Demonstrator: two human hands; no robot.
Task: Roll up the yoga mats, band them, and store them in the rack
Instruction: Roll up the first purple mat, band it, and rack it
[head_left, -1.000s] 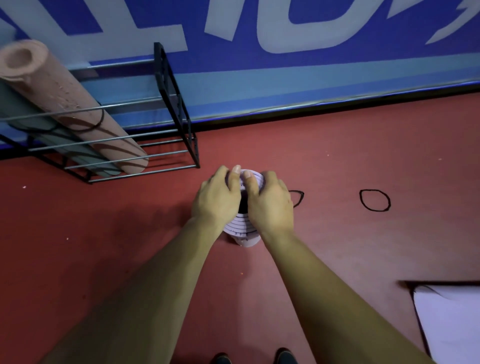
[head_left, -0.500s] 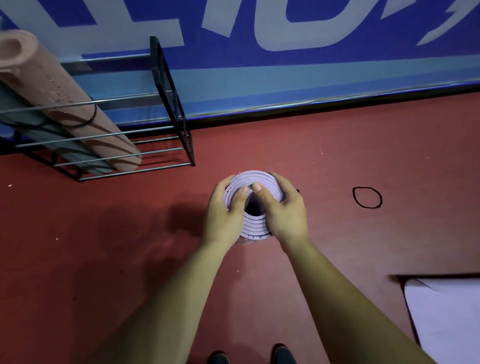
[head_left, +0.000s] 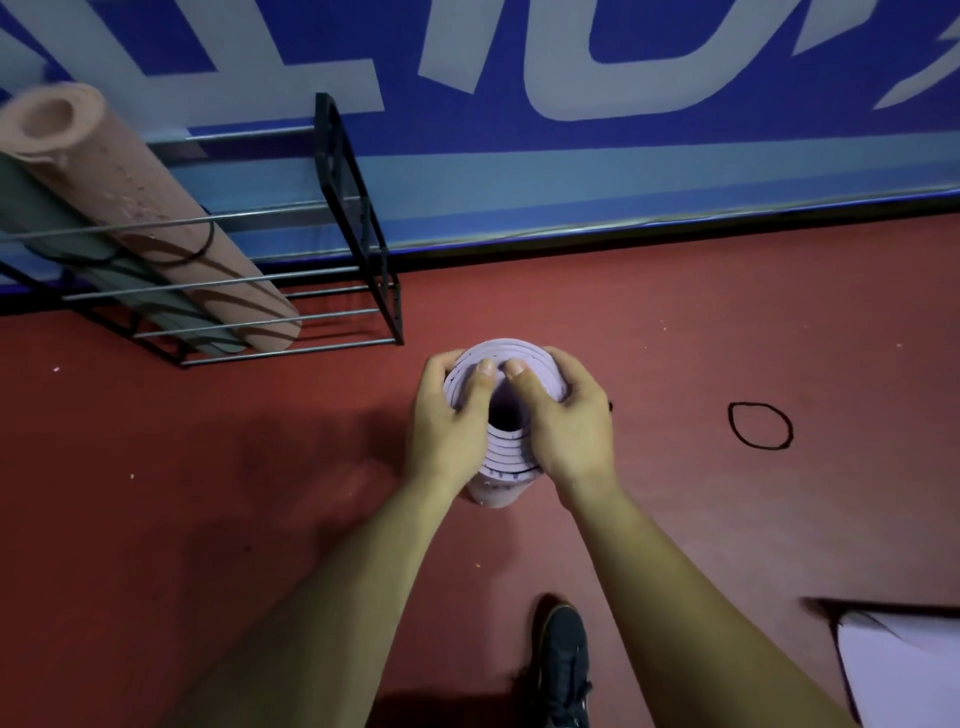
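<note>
A black wire rack (head_left: 389, 301) stands in the upper left of the frame, against the blue wall and on the red floor (head_left: 208, 493). Two rolled mats lean in it side by side, touching: a peach mat (head_left: 145, 208) to the right and a grey-green mat (head_left: 62, 228) to its left, each with a dark band around it. In the lower right corner lies the edge of a pale flat mat (head_left: 904, 670).

The lilac mat (head_left: 506, 467) stands on end at the centre of the frame, apart from the rack. It is rolled, its spiral end faces up, and its layers are stepped like a cone around a dark hollow core. The left hand (head_left: 449, 421) and right hand (head_left: 566, 421) wrap its top from either side, thumbs pressing the spiral edge. A black shoe (head_left: 563, 660) is at bottom centre. A loose black band (head_left: 761, 425) lies on the floor at right.
</note>
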